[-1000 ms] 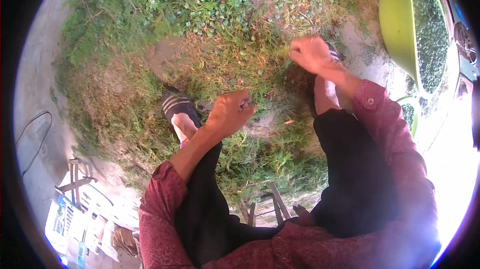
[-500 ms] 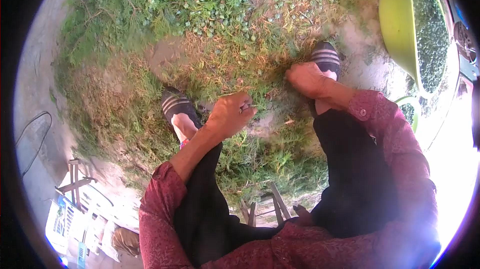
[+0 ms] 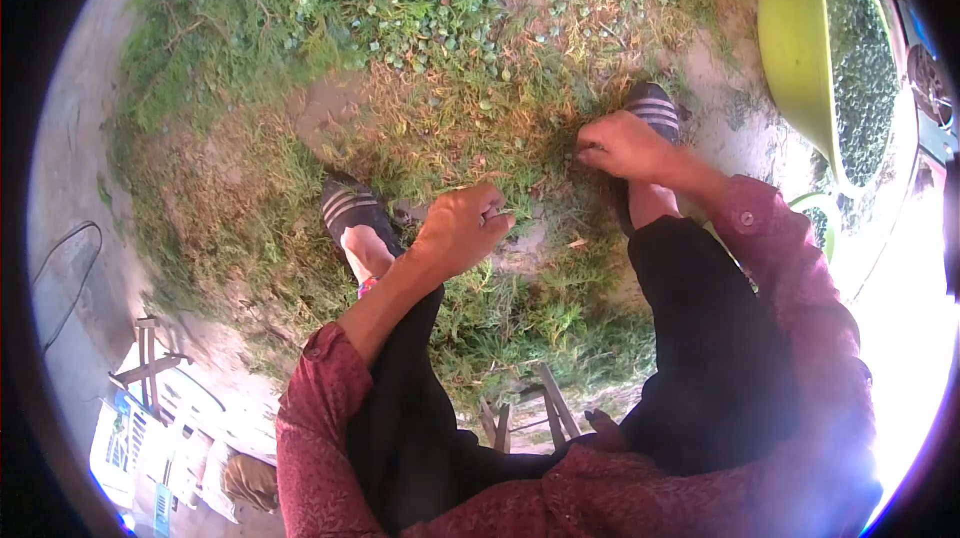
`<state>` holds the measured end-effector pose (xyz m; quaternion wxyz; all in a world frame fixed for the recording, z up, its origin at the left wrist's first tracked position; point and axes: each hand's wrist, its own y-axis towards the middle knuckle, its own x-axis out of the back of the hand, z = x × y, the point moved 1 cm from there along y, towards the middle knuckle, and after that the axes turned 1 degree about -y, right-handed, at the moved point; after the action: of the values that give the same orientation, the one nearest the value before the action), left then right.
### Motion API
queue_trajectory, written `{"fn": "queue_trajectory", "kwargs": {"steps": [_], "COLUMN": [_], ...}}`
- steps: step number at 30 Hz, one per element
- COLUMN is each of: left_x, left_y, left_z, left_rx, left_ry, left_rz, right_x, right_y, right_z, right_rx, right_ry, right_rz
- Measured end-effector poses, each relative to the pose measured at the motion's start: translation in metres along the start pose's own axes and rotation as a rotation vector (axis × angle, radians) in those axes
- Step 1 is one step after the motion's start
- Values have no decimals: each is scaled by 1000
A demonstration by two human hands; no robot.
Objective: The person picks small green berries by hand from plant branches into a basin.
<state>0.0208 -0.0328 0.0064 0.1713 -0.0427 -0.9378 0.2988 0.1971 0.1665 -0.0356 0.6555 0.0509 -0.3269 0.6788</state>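
Observation:
My left hand (image 3: 458,233) is closed above the ground between my feet, thumb against curled fingers; whatever it pinches is too small to make out. My right hand (image 3: 625,146) hovers in front of my right shoe (image 3: 652,106), fingers bent in and thumb pressed to them; their contents, if any, are hidden. Beneath both hands lie scattered green and yellowed conifer sprigs (image 3: 440,128). Small pale-green cones (image 3: 400,13) are strewn among the greenery farther away.
A yellow-green basin (image 3: 795,38) full of small green cones (image 3: 862,78) stands at the right, with a smaller green container (image 3: 822,223) below it. My left shoe (image 3: 352,210) rests on the sprigs. Wooden legs (image 3: 555,408) show between my knees. A cable (image 3: 70,268) lies at the left.
My right hand has turned and shifted slightly, so its curled thumb and fingers now show more. The right forearm has moved a little right. My left hand stays nearly still.

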Motion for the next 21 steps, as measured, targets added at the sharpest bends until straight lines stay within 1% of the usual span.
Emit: {"fn": "queue_trajectory", "kwargs": {"steps": [2,3,4,5,6,8,9,11,12,14,16,18,20,21], "left_x": [-1,-2,-4,-6,-6,-5,-5,-4,-4,-4,-5,-5,-5,-6], "left_y": [0,0,0,0,1,1,1,2,1,0,1,0,0,1], "left_z": [-1,-1,0,1,1,0,0,2,3,6,5,2,3,4], "left_rx": [-4,-6,-4,-25,-49,-33,-14,-20,-26,-19,-17,14,3,-10], "left_ry": [-18,-35,-35,-5,27,40,48,35,25,-7,-35,4,23,38], "left_rz": [-21,-40,-38,-38,-39,-13,10,3,0,-5,-8,19,21,18], "right_x": [-10,-15,-21,-27,-32,-40,-36,-19,-10,6,8,1,-13,-13], "right_y": [4,7,10,13,15,19,17,9,6,-1,1,6,13,16], "right_z": [0,3,6,8,7,1,1,1,4,9,12,9,0,3], "right_rx": [-113,-112,-156,-202,-204,-291,-291,-69,-68,-394,-414,-430,90,91], "right_ry": [-357,-356,-404,-450,-448,-443,-443,-45,-46,507,489,476,3,3], "right_rz": [39,41,50,57,54,181,182,129,134,349,327,302,-30,-31]}}
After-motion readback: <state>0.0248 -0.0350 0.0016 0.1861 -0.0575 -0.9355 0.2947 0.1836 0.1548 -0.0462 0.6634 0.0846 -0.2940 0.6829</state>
